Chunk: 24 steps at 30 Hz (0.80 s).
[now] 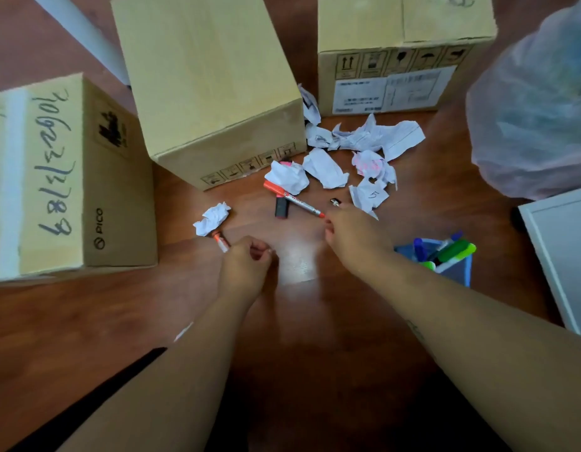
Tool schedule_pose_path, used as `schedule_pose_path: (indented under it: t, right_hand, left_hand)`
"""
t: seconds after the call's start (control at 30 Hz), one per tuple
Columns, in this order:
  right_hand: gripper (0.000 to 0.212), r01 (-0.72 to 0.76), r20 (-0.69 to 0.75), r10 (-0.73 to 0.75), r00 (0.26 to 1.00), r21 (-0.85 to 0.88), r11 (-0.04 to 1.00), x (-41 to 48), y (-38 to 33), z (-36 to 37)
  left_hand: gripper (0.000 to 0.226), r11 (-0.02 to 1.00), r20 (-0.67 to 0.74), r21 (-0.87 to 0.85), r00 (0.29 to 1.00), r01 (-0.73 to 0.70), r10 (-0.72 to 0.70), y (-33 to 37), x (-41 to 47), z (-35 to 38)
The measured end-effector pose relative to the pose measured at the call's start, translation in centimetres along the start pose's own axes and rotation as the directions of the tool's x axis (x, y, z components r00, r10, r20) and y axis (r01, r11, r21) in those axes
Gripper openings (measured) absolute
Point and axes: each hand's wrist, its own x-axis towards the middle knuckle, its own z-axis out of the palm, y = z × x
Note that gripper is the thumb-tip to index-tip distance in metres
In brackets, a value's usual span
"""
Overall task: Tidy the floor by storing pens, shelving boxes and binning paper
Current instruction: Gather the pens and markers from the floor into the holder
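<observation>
A red marker [292, 199] lies on the wooden floor across a short black marker [281, 207]. My right hand [351, 234] reaches over the floor, fingertips at the red marker's tip, next to a small black cap-like piece [334, 202]. My left hand [246, 265] is curled around an orange-and-white pen [221, 242] that sticks out beside a paper ball [212, 218]. Several crumpled papers [367, 138] lie between three cardboard boxes: left [70, 177], middle [211, 89], far right [403, 53]. A blue pen holder [458, 272] with markers stands by my right forearm.
A full translucent bin bag [537, 109] sits at the right. A white panel [563, 256] lies at the right edge below it. A white post [84, 34] runs behind the boxes. Bare floor [299, 321] stretches between my arms.
</observation>
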Motion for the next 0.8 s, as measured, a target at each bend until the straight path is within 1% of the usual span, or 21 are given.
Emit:
schedule_pose_path:
  t: [0.1, 0.27, 0.37, 0.43, 0.5, 0.57, 0.67, 0.73, 0.8]
  right_hand:
    - [0.024, -0.026, 0.000, 0.026, 1.000, -0.050, 0.998, 1.1, 0.3, 1.0]
    - [0.021, -0.003, 0.024, 0.003, 1.000, 0.020, 1.000, 3.1, 0.3, 1.6]
    - [0.024, 0.019, 0.001, -0.019, 1.000, 0.053, 0.998, 3.8, -0.4, 1.7]
    - [0.023, 0.015, -0.019, -0.014, 1.000, 0.097, 0.995, 4.3, -0.9, 1.9]
    - [0.019, -0.016, -0.022, 0.018, 1.000, 0.119, 0.993, 4.8, -1.1, 2.2]
    - [0.019, -0.042, -0.012, 0.044, 0.999, 0.106, 0.993, 5.2, -1.1, 2.4]
    - [0.017, -0.076, 0.021, 0.074, 0.997, 0.079, 0.994, 5.5, -1.0, 2.5]
    - [0.017, -0.070, 0.047, 0.068, 0.997, 0.043, 0.997, 5.5, -0.7, 2.3]
    - [0.017, -0.068, 0.064, 0.064, 0.996, 0.059, 0.996, 5.3, -0.5, 1.9]
  left_hand:
    - [0.013, 0.997, -0.095, 0.075, 0.995, 0.024, -0.017, -1.3, 0.5, -0.4]
    - [0.023, 0.988, -0.231, 0.096, 0.968, 0.120, -0.095, -2.7, 1.3, -0.5]
    - [0.018, 0.983, -0.293, 0.112, 0.950, 0.148, -0.110, -3.2, 1.5, -0.5]
    - [0.037, 0.972, -0.333, 0.105, 0.928, 0.212, -0.166, -3.3, 1.6, -0.6]
    - [0.040, 0.960, -0.336, 0.060, 0.911, 0.275, -0.240, -3.4, 1.8, -0.7]
    - [0.036, 0.951, -0.311, 0.051, 0.910, 0.305, -0.275, -3.7, 2.0, -0.7]
    - [0.028, 0.952, -0.251, 0.074, 0.929, 0.297, -0.270, -4.1, 2.4, -0.8]
    - [0.023, 0.957, -0.212, 0.080, 0.943, 0.279, -0.257, -3.8, 2.3, -0.9]
    - [0.018, 0.969, -0.189, 0.066, 0.956, 0.238, -0.223, -3.2, 2.0, -1.1]
